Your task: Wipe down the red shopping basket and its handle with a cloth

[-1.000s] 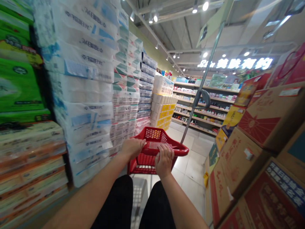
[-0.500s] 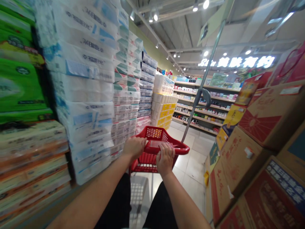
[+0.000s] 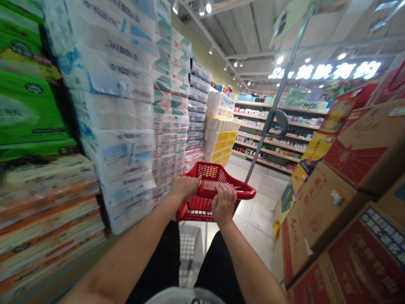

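Note:
A red plastic shopping cart (image 3: pixel 204 205) with a lattice basket stands in front of me, and my hands are on its handle (image 3: pixel 246 192). My left hand (image 3: pixel 185 188) is wrapped around the left part of the handle. On the middle of the same bar, my right hand (image 3: pixel 224 202) rests with its fingers curled over the top. A grey metal pole (image 3: pixel 275 103) with a dark curved hook (image 3: pixel 280 122) rises at the cart's right side, leaning right. The inside of the basket is mostly hidden by the handle and my hands.
Tall stacks of white wrapped paper rolls (image 3: pixel 117 109) and green tissue packs (image 3: pixel 28 101) line the left. Cardboard boxes (image 3: pixel 325 202) are piled close on the right. A tiled floor (image 3: pixel 253 215) runs between them toward stocked shelves (image 3: pixel 268 145) at the back.
The cart and both hands appear slightly higher and farther right in the picture. The shelves and lit sign have also shifted right. Both hands keep their hold on the handle.

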Demonstrator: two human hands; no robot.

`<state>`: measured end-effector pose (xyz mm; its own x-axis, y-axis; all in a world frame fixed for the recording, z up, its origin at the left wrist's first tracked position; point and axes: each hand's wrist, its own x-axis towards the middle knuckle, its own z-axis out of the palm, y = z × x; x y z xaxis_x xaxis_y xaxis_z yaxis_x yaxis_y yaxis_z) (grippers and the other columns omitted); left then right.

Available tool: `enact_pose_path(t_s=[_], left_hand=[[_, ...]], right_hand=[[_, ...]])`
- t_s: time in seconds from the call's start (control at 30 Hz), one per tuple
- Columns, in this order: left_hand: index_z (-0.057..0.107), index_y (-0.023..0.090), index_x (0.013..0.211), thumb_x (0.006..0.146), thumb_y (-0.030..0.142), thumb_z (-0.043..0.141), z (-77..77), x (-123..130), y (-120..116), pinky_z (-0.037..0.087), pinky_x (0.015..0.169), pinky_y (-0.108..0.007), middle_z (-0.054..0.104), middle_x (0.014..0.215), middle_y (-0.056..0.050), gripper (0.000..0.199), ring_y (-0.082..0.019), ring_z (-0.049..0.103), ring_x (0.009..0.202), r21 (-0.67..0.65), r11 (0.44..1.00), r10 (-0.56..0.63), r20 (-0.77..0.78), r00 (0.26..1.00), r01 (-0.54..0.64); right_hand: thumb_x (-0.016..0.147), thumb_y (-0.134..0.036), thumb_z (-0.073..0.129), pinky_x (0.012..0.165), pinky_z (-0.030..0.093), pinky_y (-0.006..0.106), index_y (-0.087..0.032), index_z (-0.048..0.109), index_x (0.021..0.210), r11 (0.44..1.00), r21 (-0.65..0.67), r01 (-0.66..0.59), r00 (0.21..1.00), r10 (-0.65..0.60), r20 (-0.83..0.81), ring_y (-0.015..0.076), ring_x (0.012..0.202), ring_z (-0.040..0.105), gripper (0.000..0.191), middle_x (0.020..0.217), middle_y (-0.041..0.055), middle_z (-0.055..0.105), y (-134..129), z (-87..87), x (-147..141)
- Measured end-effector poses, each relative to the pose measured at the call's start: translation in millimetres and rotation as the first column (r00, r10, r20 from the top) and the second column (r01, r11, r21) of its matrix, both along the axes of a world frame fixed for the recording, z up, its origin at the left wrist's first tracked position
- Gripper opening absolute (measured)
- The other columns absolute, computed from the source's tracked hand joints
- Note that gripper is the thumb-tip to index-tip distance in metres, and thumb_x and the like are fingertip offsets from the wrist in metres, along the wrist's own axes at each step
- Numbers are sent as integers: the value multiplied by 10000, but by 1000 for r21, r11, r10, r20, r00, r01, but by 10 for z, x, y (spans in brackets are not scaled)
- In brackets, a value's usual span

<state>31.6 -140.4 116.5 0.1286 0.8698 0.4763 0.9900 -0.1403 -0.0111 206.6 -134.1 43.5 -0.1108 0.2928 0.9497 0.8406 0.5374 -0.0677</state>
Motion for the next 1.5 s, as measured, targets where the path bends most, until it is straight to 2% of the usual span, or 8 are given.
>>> enact_pose_path(t_s=[0.07, 0.23, 0.43, 0.63, 0.83, 1.07, 1.27, 1.5], left_hand=[[679, 189, 772, 956, 474, 114, 39, -2, 16, 389, 682, -348, 700, 789, -102, 658, -215, 615, 726, -52, 999, -9, -8, 1000, 8], [659, 193, 898, 961, 426, 169, -71, 22, -116, 384, 812, -387, 685, 902, -115, 546, -237, 598, 892, 189, 982, -28, 38, 999, 21], [670, 191, 870, 962, 422, 137, 53, 45, -29, 389, 682, -361, 703, 833, -112, 588, -230, 631, 745, -88, 996, -4, -43, 999, 0], [647, 185, 912, 962, 413, 137, -68, 62, -130, 394, 794, -387, 689, 929, -116, 560, -255, 609, 914, 151, 989, -3, -31, 1000, 8], [673, 168, 950, 942, 367, 194, 129, 16, 59, 423, 677, -357, 709, 901, -131, 519, -258, 651, 786, -237, 971, -45, -138, 989, 11], [651, 162, 953, 958, 410, 135, -66, 83, -150, 405, 845, -412, 683, 949, -150, 572, -266, 610, 938, 131, 991, -4, -16, 1000, 6], [681, 172, 937, 948, 406, 159, 98, 63, 36, 451, 706, -350, 711, 910, -132, 572, -246, 651, 830, -242, 970, 10, -88, 996, -31], [655, 177, 958, 962, 394, 136, -61, 95, -128, 421, 799, -386, 693, 938, -127, 563, -252, 625, 899, 104, 995, 20, -84, 996, -12]], right_hand=[[852, -156, 444, 1079, 249, 460, -177, 551, 1206, 1000, 0, -2, 1000, 2, -3, 231, 1248, 425, 371, 1205, 86, 601, 2, -1, -6], [850, -151, 451, 1082, 248, 464, -185, 541, 1227, 1000, -27, 3, 1000, -2, 8, 235, 1261, 413, 389, 1223, 87, 591, 3, -14, -3], [857, -169, 454, 1089, 240, 461, -191, 540, 1222, 999, -45, -5, 1000, 5, 0, 239, 1254, 425, 376, 1234, 78, 586, -31, -17, 21], [862, -183, 461, 1101, 223, 449, -186, 539, 1226, 997, -78, 12, 1000, -11, 7, 227, 1256, 416, 372, 1245, 73, 581, -43, -19, 30], [848, -184, 474, 1103, 216, 445, -196, 537, 1236, 997, -73, -5, 1000, 5, 7, 228, 1252, 416, 394, 1241, 66, 583, -53, -32, 26], [845, -176, 468, 1111, 201, 445, -205, 517, 1265, 996, -89, 2, 1000, -1, 9, 226, 1269, 396, 424, 1253, 63, 573, -49, -41, 37], [851, -182, 462, 1105, 211, 432, -207, 523, 1254, 995, -95, 13, 1000, -12, 12, 220, 1256, 411, 409, 1256, 57, 574, -71, -34, 51], [850, -197, 468, 1108, 208, 436, -206, 531, 1244, 997, -81, 14, 1000, -13, 17, 220, 1254, 411, 400, 1239, 61, 581, -43, -45, 64]])
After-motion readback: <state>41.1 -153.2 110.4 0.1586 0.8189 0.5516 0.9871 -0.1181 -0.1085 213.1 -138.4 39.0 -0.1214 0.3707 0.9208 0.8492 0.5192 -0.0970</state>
